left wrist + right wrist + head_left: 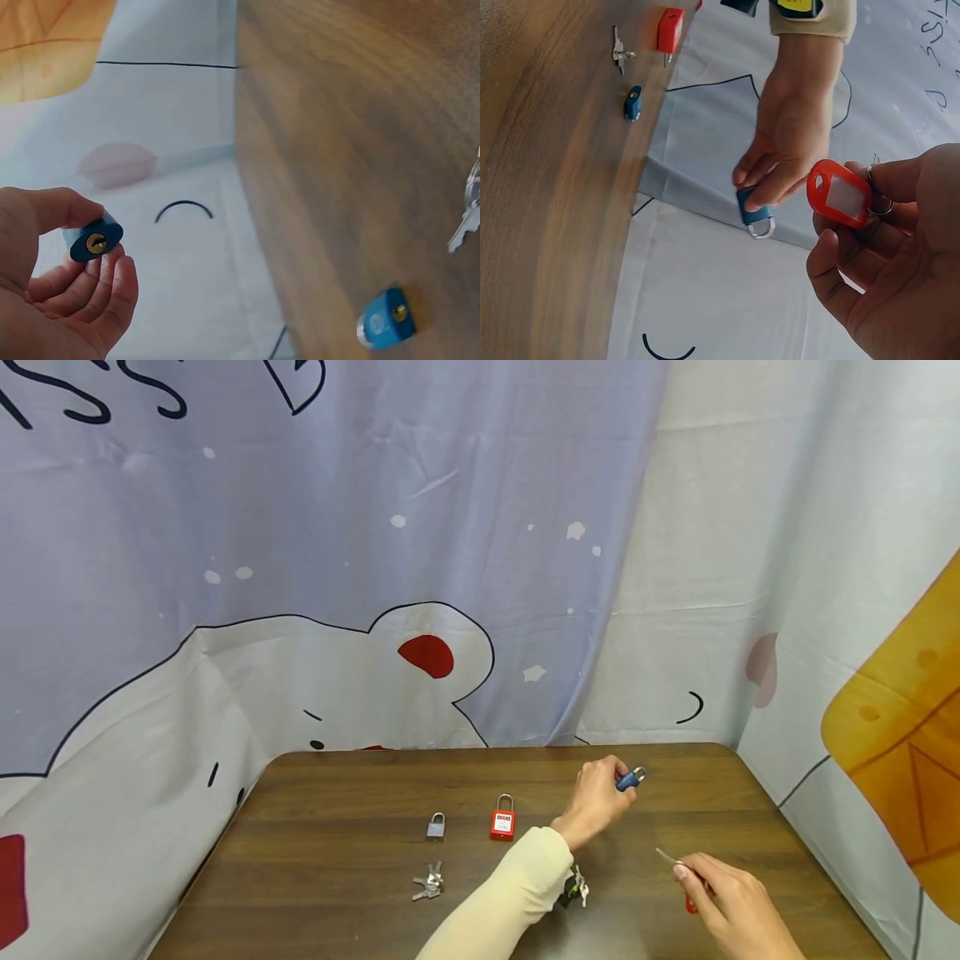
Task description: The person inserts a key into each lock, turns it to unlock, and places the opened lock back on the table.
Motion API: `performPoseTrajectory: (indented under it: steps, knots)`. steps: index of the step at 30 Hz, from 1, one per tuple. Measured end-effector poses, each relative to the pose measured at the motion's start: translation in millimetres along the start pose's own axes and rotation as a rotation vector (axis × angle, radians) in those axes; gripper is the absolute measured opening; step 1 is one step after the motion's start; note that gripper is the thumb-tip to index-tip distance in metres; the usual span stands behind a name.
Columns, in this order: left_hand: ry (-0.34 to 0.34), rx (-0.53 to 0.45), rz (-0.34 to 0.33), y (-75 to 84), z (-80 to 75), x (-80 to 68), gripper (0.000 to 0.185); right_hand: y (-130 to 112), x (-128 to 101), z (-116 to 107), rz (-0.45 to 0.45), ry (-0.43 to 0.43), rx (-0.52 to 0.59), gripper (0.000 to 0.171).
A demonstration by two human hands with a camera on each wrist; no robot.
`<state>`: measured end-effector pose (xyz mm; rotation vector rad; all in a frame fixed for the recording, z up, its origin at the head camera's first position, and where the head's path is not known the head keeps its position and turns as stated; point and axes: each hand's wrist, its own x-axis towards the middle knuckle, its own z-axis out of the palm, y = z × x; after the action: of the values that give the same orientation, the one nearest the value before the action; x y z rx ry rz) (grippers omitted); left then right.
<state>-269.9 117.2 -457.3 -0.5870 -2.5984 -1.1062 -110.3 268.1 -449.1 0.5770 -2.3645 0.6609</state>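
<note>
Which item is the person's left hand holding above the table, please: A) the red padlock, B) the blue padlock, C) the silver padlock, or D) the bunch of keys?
B: the left hand pinches the blue padlock off the table, while the red padlock and silver padlock rest on the wood.

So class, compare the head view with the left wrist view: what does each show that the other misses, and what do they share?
Only the head view shows the right hand pinching a key, plus the silver padlock and red padlock. Only the left wrist view shows the brass keyhole. Both show the left hand gripping the blue padlock above the table.
</note>
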Motion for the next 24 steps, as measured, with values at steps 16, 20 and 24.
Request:
performPoseTrajectory:
  steps: [16, 20, 24]
  knots:
    - [0.078, -0.039, 0.159, 22.1, -42.7, -20.4, 0.020, -8, 13, -3, -0.049, 0.017, -0.002, 0.032]
    - [0.124, -0.060, 0.201, 26.3, -49.7, -27.0, 0.021, -10, 19, -4, -0.076, 0.029, 0.000, 0.035]
    - [0.178, -0.095, 0.231, 26.0, -59.0, -32.5, 0.021, -14, 23, -4, -0.096, 0.046, 0.028, 0.034]
